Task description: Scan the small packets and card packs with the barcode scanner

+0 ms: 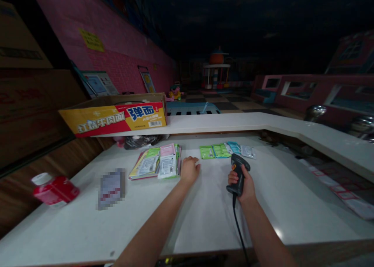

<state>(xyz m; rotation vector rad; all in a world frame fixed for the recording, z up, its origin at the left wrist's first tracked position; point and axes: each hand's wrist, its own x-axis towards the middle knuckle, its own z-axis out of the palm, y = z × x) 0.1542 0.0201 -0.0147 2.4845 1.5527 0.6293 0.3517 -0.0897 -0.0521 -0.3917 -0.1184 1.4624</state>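
Observation:
A dark barcode scanner (pixel 240 177) with a black cable is in my right hand (pixel 247 185), fingers wrapped round its grip. Its head points up and away from me, just below a row of small sachets (pixel 220 151) in green, blue and white. My left hand (pixel 189 170) rests beside the right edge of a pile of flat packets (pixel 157 163) in green, pink, yellow and white. Its fingers are loosely bent, with a gap between thumb and forefinger, and I see nothing in them. The palm side is hidden.
A red bottle with a white cap (pixel 55 190) lies at the left of the white counter (pixel 140 224), near a blurred-out packet (pixel 111 189). An open noodle carton (pixel 122 117) sits on the raised ledge (pixel 222 122). Brown boxes (pixel 35 107) stand at far left.

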